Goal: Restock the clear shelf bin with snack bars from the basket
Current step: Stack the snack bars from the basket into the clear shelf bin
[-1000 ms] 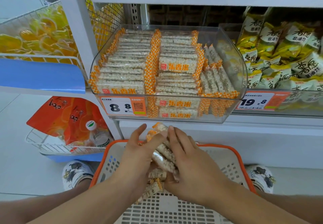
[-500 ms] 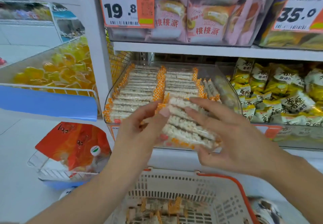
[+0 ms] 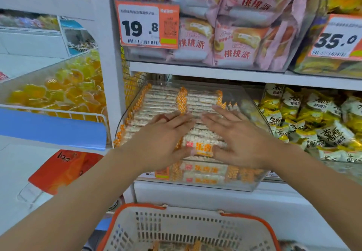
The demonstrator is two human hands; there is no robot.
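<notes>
I have both hands inside the clear plastic shelf bin (image 3: 252,184) on the middle shelf. My left hand (image 3: 162,139) and right hand (image 3: 239,139) lie side by side, palms down, fingers straight and spread over a batch of white puffed-rice snack bars with orange checked wrapper ends (image 3: 201,147); the thumbs tuck against the front bar from either side, so the hold is a flat press more than a clasp. The bars under my palms sit on top of the rows already filling the bin. The front bar reads 乐香 in orange between my thumbs; my right thumb covers the rest.

Below, the white perforated basket with an orange rim (image 3: 137,229) stands in front of the shelf, a few bars just visible at its bottom edge.

Above the bin, pink cake packs printed 桃桃派 (image 3: 235,41) fill the upper shelf, behind an orange-and-white price tag reading 19.8 (image 3: 148,25); a second tag at far right reads 35.0 (image 3: 337,41). To the right of the bin lie yellow and white snack packets (image 3: 313,121). On the left, a wire rack of yellow jelly cups (image 3: 58,92) sits above a blue panel, with an orange pouch (image 3: 64,170) lower down
</notes>
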